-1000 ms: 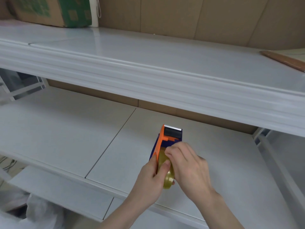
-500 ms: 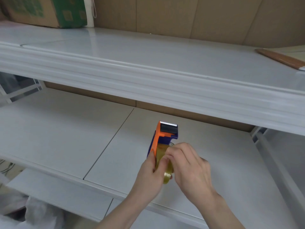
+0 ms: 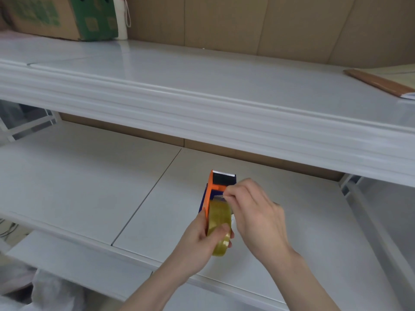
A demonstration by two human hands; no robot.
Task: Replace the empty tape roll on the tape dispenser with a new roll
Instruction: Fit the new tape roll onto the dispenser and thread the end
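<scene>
An orange and dark blue tape dispenser [image 3: 212,187] with a serrated blade at its far end is held above the lower white shelf [image 3: 89,187]. A yellowish clear tape roll [image 3: 219,217] sits mounted in it. My left hand [image 3: 199,239] grips the dispenser and the roll from below, thumb pressed on the roll. My right hand [image 3: 256,212] pinches the loose tape end [image 3: 221,197] between thumb and forefinger, just behind the blade. The dispenser's handle is hidden by my hands.
A white upper shelf [image 3: 202,104] overhangs the work area. On it stand a cardboard box with green print [image 3: 60,16] at the far left and a brown flat board [image 3: 379,83] at the right. White plastic bags [image 3: 45,290] lie below at the left.
My right hand has moved from on top of the roll toward the blade, lifting the tape end off the roll. The left hand has kept its hold.
</scene>
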